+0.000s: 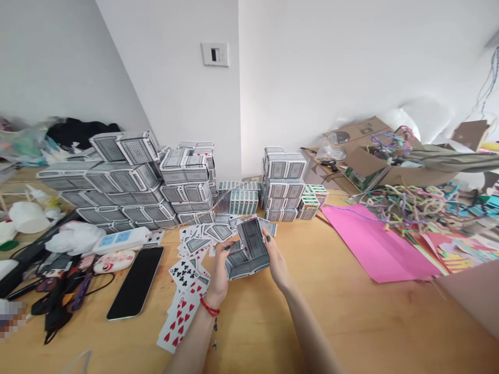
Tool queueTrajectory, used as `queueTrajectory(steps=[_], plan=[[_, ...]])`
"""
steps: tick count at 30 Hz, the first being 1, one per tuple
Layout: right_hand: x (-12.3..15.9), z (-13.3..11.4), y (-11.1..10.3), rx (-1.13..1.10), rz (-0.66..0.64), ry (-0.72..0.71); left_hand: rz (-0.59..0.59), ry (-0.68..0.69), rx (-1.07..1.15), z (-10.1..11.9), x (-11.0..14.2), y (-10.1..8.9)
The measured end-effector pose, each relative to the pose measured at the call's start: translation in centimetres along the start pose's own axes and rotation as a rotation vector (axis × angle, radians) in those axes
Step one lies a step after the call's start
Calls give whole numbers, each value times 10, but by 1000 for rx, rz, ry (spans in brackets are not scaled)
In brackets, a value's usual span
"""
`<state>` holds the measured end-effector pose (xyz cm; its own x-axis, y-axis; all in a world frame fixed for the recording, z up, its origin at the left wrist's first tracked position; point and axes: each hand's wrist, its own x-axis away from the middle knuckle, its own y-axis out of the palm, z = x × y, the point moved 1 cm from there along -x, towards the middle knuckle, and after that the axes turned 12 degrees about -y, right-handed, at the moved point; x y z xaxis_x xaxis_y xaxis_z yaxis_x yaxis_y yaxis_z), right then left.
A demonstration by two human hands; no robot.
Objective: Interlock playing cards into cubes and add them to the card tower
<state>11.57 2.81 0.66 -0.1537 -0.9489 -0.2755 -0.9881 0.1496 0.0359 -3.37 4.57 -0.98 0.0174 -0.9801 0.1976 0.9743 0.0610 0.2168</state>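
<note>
Well to the left of the left fingers lies a phone (135, 283), with a white power strip (121, 240) just beyond it. Behind these, farther from the fingers, blocks folded from playing cards rise in a tiered stack (128, 179); its top blocks look unevenly set, so a knock from a sleeve or elbow could shift them. Loose cards (183, 272) spread from just beside the left wrist to beyond the fingertips, some face up; a sweep of the forearm could scatter them.

The left hand (219, 278) grips the near left side of a part-built card box (255, 241), which sits between the two hands. The right hand (277, 262) holds its right side, fingers around the edge near the tall upright panel. Whether the panels are locked together is hard to make out; if they are only tucked, too firm a squeeze could bow the thin card, and a slack hold could let a panel slip out.

Beyond the right fingers stands another card-block stack (284, 179); reaching forward too far could bump it. Farther right, well apart from the fingers, lie a pink sheet (378, 244) and tangled fuzzy stems (413, 208).
</note>
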Motion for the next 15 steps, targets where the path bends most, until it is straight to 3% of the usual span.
queueTrajectory(steps=[6,11,15], plan=[[10,27,1,10,-17,-8,56,54,-208,3,-3,-11],[8,34,-12,-99,26,66,-51,15,-232,9,4,-7],[4,26,-18,-175,45,32,-87,148,-265,17,14,0]])
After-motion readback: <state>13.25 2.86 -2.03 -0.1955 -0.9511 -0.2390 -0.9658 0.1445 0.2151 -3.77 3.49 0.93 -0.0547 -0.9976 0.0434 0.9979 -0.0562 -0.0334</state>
